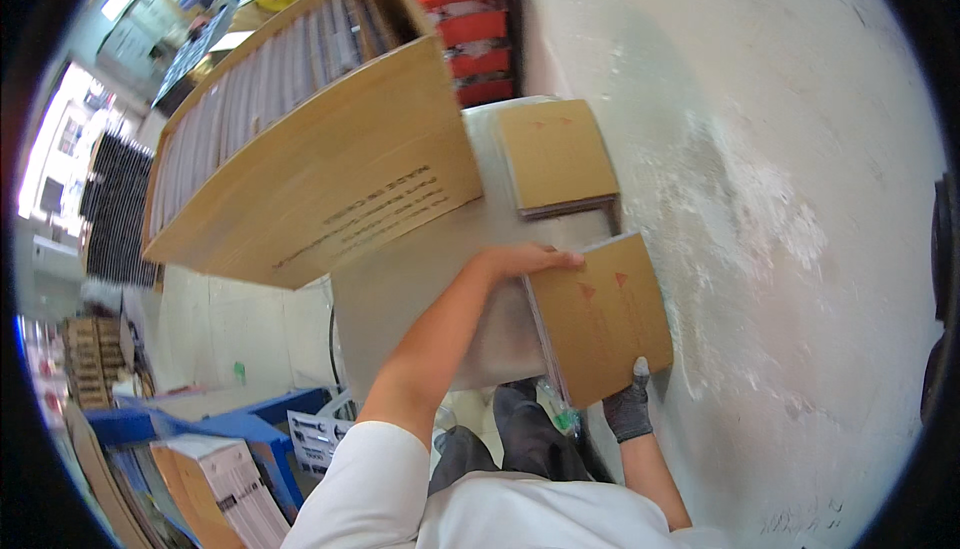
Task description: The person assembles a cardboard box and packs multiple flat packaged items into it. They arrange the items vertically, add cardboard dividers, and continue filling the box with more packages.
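Bare left hand (535, 261) and gloved right hand (628, 407) clasp opposite ends of a brown-topped stack (605, 319), presumably stiff, heavy, best edge-held; finger spread indeterminable.

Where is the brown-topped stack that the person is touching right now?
In the head view, the stack is right of centre, beside the pale wall, between the left hand and the gloved right hand.
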Action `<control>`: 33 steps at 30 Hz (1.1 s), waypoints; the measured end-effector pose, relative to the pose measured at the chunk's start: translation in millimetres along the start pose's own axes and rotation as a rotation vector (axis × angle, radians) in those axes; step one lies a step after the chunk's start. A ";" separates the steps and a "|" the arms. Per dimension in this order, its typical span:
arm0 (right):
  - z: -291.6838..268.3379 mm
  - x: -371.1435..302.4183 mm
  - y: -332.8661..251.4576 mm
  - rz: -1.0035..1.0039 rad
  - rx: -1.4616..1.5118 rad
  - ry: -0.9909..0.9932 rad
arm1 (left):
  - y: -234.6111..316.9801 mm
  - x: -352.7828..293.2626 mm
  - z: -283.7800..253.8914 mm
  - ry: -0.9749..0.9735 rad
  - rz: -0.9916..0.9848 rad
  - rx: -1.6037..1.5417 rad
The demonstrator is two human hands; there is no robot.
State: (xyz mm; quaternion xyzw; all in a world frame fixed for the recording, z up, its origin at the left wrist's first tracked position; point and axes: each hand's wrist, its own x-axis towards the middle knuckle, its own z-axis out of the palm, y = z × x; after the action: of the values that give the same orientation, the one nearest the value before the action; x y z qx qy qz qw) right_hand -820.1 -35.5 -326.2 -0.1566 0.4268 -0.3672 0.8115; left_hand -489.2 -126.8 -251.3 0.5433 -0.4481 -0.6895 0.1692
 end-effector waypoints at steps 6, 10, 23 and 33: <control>10.0 -9.5 -6.2 0.086 -0.201 -0.217 | -129.9 -51.8 60.6 0.243 0.058 -0.118; 6.2 -24.9 3.4 0.299 -0.273 -0.397 | -162.9 -127.7 127.1 0.544 0.012 -0.288; 241.0 -139.8 154.0 0.560 -0.502 -1.086 | -163.5 -546.3 258.3 1.487 0.013 -0.277; 380.9 -446.0 334.9 0.968 -0.634 -1.194 | -226.4 -887.0 397.1 1.582 0.107 -0.896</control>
State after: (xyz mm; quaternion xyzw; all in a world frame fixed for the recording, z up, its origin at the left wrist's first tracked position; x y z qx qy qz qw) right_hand -520.9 495.5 -35.2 -0.3454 0.0278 0.3052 0.8870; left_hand -476.9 807.0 100.4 0.7199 0.0839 -0.2165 0.6542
